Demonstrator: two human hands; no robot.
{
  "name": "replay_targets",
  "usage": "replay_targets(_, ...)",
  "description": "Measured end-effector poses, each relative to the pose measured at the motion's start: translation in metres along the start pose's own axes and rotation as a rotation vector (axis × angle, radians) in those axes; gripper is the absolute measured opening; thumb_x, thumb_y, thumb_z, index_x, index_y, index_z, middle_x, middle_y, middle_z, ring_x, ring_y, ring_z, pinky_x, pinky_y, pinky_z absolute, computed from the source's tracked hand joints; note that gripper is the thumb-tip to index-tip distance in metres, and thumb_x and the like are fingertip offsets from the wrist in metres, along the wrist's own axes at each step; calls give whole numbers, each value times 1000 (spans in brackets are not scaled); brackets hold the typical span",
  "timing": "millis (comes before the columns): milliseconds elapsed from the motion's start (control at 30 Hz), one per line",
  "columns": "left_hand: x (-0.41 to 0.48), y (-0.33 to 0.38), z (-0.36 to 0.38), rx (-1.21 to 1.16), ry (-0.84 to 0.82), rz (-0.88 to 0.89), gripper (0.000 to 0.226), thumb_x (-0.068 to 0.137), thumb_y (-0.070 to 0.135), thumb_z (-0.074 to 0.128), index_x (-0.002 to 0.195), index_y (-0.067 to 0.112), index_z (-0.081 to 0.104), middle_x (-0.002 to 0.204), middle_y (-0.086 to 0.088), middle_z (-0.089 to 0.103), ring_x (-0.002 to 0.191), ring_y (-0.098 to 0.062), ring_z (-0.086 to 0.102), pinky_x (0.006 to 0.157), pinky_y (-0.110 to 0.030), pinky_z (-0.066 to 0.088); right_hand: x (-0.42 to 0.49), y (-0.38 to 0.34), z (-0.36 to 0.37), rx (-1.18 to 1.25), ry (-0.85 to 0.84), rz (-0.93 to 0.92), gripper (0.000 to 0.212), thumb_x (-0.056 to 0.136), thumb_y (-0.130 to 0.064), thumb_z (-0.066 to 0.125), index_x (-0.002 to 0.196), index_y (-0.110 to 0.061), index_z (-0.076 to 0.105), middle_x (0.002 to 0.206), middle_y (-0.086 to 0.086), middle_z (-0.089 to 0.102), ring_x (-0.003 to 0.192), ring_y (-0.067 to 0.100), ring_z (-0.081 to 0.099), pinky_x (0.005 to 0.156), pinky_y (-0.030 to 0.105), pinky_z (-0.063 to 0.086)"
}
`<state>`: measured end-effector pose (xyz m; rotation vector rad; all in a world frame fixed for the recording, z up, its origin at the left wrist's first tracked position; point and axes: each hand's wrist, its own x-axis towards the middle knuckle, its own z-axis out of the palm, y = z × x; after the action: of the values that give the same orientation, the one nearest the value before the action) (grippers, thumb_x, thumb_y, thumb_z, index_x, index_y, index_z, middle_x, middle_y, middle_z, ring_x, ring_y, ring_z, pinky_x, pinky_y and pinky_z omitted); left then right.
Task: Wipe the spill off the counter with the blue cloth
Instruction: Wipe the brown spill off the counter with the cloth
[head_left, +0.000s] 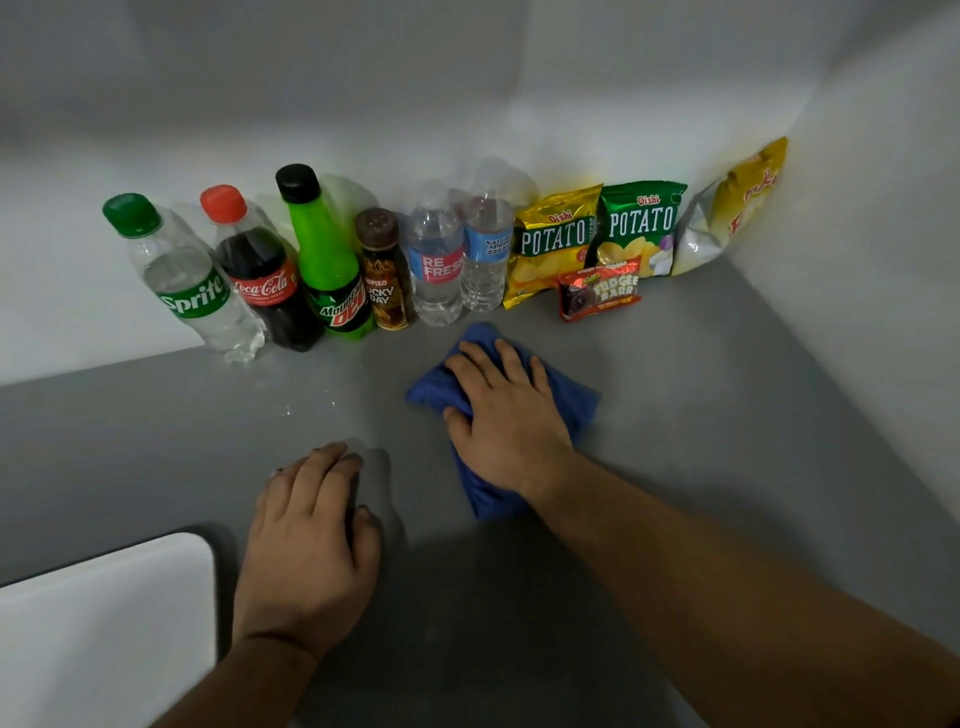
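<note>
A crumpled blue cloth (571, 400) lies on the grey counter (701, 415), in the middle of the view. My right hand (506, 415) presses flat on top of it, fingers spread and curled over its far edge. Small clear droplets of the spill (291, 408) glisten on the counter to the left of the cloth, in front of the bottles. My left hand (317, 535) rests palm down on the bare counter, nearer to me, holding nothing.
Along the back wall stand a Sprite bottle (192, 280), a Coca-Cola bottle (260, 270), a Mountain Dew bottle (324, 260), a small brown bottle (384, 270) and two water bottles (457, 254). Snack bags (597, 239) fill the right corner. A white sink (104, 623) sits at lower left.
</note>
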<state>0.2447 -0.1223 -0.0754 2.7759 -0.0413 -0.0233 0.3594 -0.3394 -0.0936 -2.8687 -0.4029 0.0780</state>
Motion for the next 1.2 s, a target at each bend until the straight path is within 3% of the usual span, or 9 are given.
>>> replay_targets(133, 0, 2, -1, 4, -13, -7, 58, 89, 38, 44, 141, 15, 53, 148, -8, 53, 136, -31, 45, 115, -56, 38, 27, 6, -4, 41, 9, -17, 63, 96, -48, 49, 151, -22, 35, 169, -2, 26, 156, 32, 14, 125, 58, 8)
replay_targets(300, 1, 3, -3, 10, -19, -7, 59, 88, 40, 42, 139, 13, 54, 147, -9, 53, 135, -33, 46, 114, -55, 39, 21, 10, -3, 11, 29, -5, 65, 98, -52, 41, 156, -23, 32, 170, 0, 26, 157, 30, 14, 126, 56, 7)
replay_targets(500, 1, 3, -2, 4, 11, 15, 57, 87, 35, 47, 138, 11, 56, 146, -10, 54, 132, -35, 48, 113, -56, 40, -41, 35, -4, 6, 145, 208, 62, 100, -50, 37, 156, -25, 35, 169, 2, 28, 156, 31, 19, 126, 57, 14)
replay_targets(633, 1, 3, 0, 1, 35, 23, 59, 85, 36, 45, 135, 9, 58, 144, -13, 56, 129, -40, 50, 111, -58, 41, -68, 18, 10, 3, 112, 128, 63, 99, -56, 36, 156, -28, 35, 168, 0, 29, 157, 33, 17, 124, 61, 15)
replay_targets(767, 2, 3, -1, 27, 16, 30, 63, 85, 41, 40, 137, 9, 58, 146, -14, 55, 130, -42, 51, 111, -61, 40, -43, 43, -5, -19, 98, 76, 63, 102, -56, 36, 158, -28, 36, 168, -1, 31, 156, 29, 20, 125, 57, 14)
replay_targets(900, 2, 5, -2, 30, 35, 37, 66, 83, 41, 40, 135, 6, 60, 144, -18, 56, 128, -46, 52, 110, -63, 41, -42, 81, -19, -58, 35, 281, 64, 105, -58, 28, 163, -33, 19, 173, -4, 13, 159, 26, 7, 127, 53, 8)
replay_targets(1000, 1, 5, 3, 25, 94, 44, 66, 80, 39, 40, 131, 2, 63, 141, -22, 58, 123, -51, 56, 106, -65, 43, -74, 82, -16, -4, 95, 410, 65, 103, -63, 25, 162, -36, 18, 174, -6, 8, 159, 27, 3, 127, 55, 5)
replay_targets(1200, -3, 11, 1, 13, 136, 62, 67, 80, 37, 38, 127, -2, 64, 137, -26, 60, 119, -54, 57, 103, -65, 45, -88, 45, 0, -5, 2, 271, 68, 99, -68, 18, 161, -39, 15, 173, -10, 7, 159, 26, -8, 126, 58, -3)
